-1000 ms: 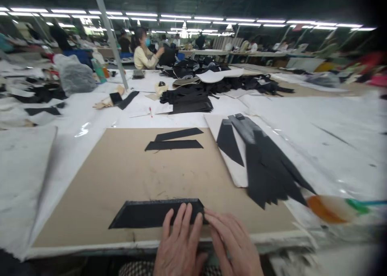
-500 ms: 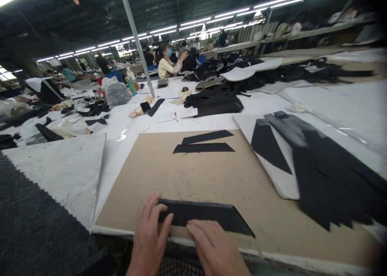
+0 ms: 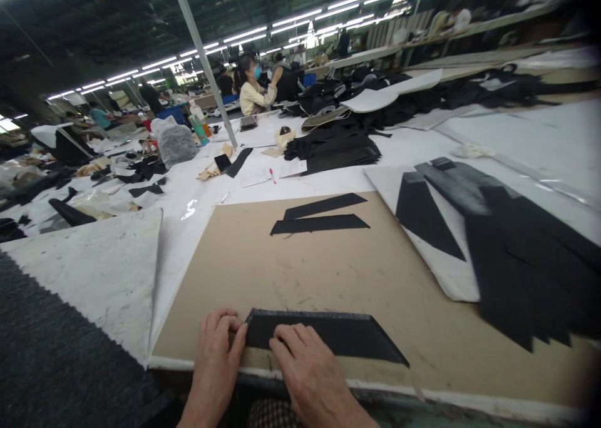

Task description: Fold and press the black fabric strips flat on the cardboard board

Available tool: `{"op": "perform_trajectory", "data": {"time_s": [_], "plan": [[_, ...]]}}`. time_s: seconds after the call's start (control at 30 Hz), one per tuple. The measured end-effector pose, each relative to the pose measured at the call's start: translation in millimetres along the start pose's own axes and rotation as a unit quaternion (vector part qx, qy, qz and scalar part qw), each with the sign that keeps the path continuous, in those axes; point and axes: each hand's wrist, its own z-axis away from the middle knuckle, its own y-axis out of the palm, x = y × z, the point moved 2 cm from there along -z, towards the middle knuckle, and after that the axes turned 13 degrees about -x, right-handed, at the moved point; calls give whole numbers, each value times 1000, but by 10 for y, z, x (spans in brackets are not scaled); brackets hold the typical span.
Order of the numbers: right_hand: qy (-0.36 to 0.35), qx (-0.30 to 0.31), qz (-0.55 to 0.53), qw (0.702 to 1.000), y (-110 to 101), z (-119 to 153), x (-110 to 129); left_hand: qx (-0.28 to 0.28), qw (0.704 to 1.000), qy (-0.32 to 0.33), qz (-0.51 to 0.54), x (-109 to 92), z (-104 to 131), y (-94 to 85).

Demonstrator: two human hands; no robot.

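Observation:
A long black fabric piece [image 3: 347, 334] with slanted ends lies flat along the near edge of a tan board [image 3: 244, 259]. A thin greyish band runs along its far edge. At its left end, my left hand [image 3: 218, 343] has thumb and forefinger drawn close together on the corner. My right hand [image 3: 305, 359] rests on the left half of the piece, its fingers laid on the fabric and slightly bent. Farther up the board lie two narrower black strips, an upper strip [image 3: 323, 206] and a lower strip [image 3: 323, 224], close together.
To the right, a fanned stack of black pieces [image 3: 521, 259] overlaps a white board [image 3: 436, 259]. A pale panel [image 3: 103, 265] is at left. Behind are a pole [image 3: 201, 52], black fabric piles [image 3: 338, 149], a grey plastic bag [image 3: 173, 141] and a seated person [image 3: 253, 93].
My right hand has moved left and farther onto the fabric piece. My left hand's fingers have drawn in at the left end. The camera view has shifted slightly.

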Motion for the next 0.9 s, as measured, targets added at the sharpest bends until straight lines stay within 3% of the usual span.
{"op": "perform_trajectory", "data": {"time_s": [0.1, 0.17, 0.27, 0.37, 0.43, 0.53, 0.67, 0.9], "plan": [[2, -12, -5, 1000, 18, 12, -12, 22, 999, -19, 16, -21, -26, -37], [6, -14, -11, 1000, 30, 19, -19, 63, 993, -76, 59, -42, -32, -64], [14, -4, -19, 1000, 37, 30, -29, 109, 960, -191, 176, -87, -34, -101], [24, 9, -24, 999, 37, 36, -39, 91, 933, -262, 231, -112, -42, -130], [29, 15, -29, 999, 42, 34, -43, 86, 930, -278, 226, -109, -40, -126], [33, 13, -28, 999, 55, 29, -45, 77, 952, -229, 190, -91, -20, -89], [35, 14, -31, 999, 61, 37, -47, 15, 991, -118, 63, -48, 44, -31], [42, 22, -37, 998, 35, 48, -42, -27, 999, -19, 17, -18, 143, 29]]}}
